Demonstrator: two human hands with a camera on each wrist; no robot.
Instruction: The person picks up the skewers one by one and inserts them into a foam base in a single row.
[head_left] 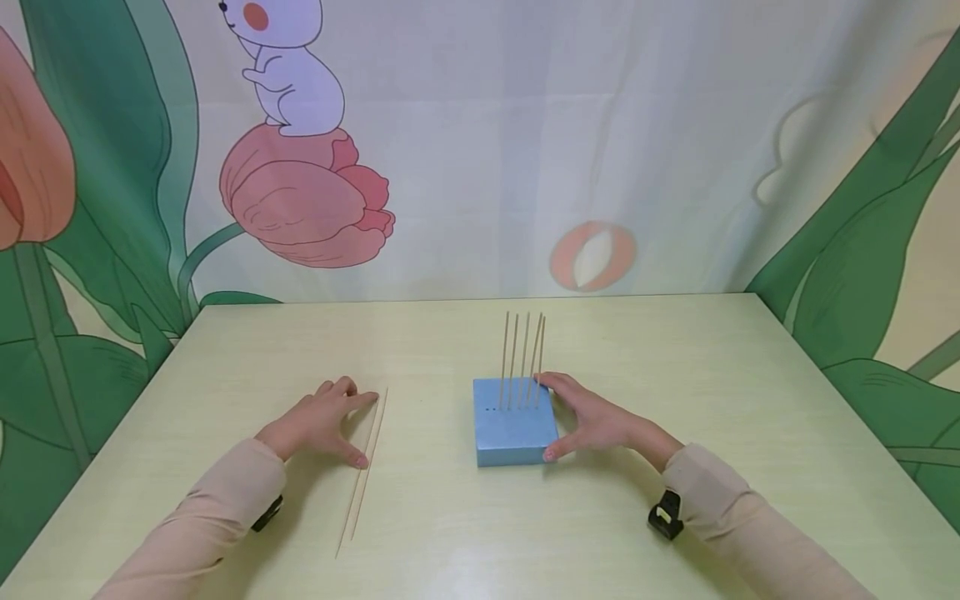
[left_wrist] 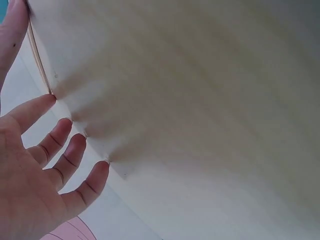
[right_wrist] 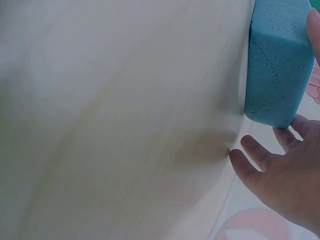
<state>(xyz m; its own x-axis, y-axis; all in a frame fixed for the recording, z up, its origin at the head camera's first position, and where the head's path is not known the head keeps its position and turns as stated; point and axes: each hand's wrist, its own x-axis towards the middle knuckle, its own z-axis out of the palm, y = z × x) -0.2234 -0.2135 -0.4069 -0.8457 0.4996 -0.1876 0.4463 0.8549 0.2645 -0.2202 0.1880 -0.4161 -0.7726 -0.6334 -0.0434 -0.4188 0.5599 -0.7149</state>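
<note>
Two thin wooden sticks (head_left: 362,500) lie almost side by side on the table, left of the middle. My left hand (head_left: 326,421) is spread over them, its index fingertip and thumb tip touching at the sticks; the left wrist view shows the other fingers apart, tips down at the tabletop. A blue foam block (head_left: 513,433) rests flat near the table's middle. Several thin sticks (head_left: 513,358) stand upright in a row in its top, some tilted slightly. My right hand (head_left: 600,421) holds the block's right side, thumb at the front corner and index finger at the back.
Small dark holes (head_left: 491,409) show in the block's top, left of the standing sticks. The pale wooden table (head_left: 675,358) runs back to a printed curtain (head_left: 480,167) with flowers and leaves. Black straps with cameras (head_left: 666,514) sit at both wrists.
</note>
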